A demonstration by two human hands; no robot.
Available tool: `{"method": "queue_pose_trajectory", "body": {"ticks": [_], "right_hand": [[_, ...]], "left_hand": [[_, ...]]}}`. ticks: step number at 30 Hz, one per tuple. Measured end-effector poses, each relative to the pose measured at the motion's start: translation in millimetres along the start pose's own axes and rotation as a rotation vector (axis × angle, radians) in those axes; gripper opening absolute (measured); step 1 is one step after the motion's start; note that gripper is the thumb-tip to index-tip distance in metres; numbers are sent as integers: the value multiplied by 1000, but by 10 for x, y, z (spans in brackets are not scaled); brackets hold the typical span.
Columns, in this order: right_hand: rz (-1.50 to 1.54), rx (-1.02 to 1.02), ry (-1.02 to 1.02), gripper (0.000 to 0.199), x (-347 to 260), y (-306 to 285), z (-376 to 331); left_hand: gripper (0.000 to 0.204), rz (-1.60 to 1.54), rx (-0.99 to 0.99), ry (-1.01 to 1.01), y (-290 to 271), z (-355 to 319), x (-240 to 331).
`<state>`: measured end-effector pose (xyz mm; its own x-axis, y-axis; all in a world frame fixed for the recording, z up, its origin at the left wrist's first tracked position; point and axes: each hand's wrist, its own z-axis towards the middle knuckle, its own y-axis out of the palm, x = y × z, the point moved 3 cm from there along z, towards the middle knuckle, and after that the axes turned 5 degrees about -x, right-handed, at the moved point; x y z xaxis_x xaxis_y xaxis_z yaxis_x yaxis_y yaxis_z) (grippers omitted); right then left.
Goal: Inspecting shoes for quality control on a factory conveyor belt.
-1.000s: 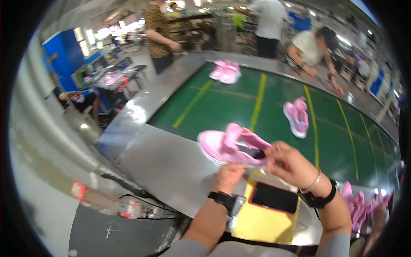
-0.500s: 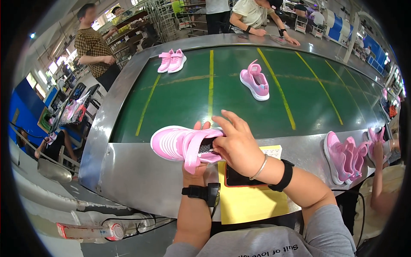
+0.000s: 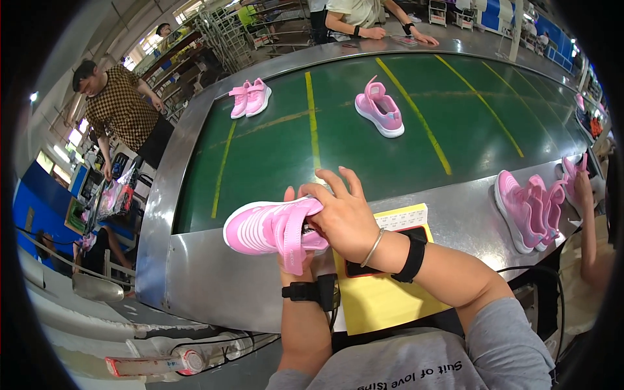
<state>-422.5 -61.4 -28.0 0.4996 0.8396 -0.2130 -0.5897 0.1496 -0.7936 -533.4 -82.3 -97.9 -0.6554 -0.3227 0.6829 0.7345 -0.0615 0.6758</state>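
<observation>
A pink sneaker (image 3: 252, 229) with a white sole and a strap is held above the metal edge of the table, toe pointing left. My left hand (image 3: 300, 263) supports it from below, closed around it, with fingertips showing behind the far side. At the shoe's opening is my right hand (image 3: 348, 224), its thumb side and some fingers tucked in at the collar while other fingers stick up. What those tucked fingers touch inside is hidden. The strap (image 3: 294, 244) hangs over the near side.
Yellow paper (image 3: 390, 309) and a dark phone (image 3: 357, 268) lie beneath my right forearm. On the green belt (image 3: 273, 156) stand a pink pair (image 3: 250, 99) and a single sneaker (image 3: 379, 116). More pink shoes (image 3: 520, 211) stand at right, near another person's hand (image 3: 583, 188).
My right hand has moved deeper over the sneaker's opening, hiding more of the dark inside. The view has shifted slightly. The person at far left now leans and reaches down to a bench.
</observation>
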Motion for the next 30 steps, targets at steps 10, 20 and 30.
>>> {"method": "queue_pose_trajectory", "body": {"ticks": [10, 20, 30], "right_hand": [[-72, 43, -18, 17, 27, 92, -25], [-49, 37, 28, 14, 60, 66, -61], [-106, 13, 9, 11, 36, 158, -26]], "left_hand": [[75, 31, -27, 0, 17, -2, -7], [75, 44, 10, -19, 3, -6, -47], [75, -111, -3, -77, -197, 19, -59]]}}
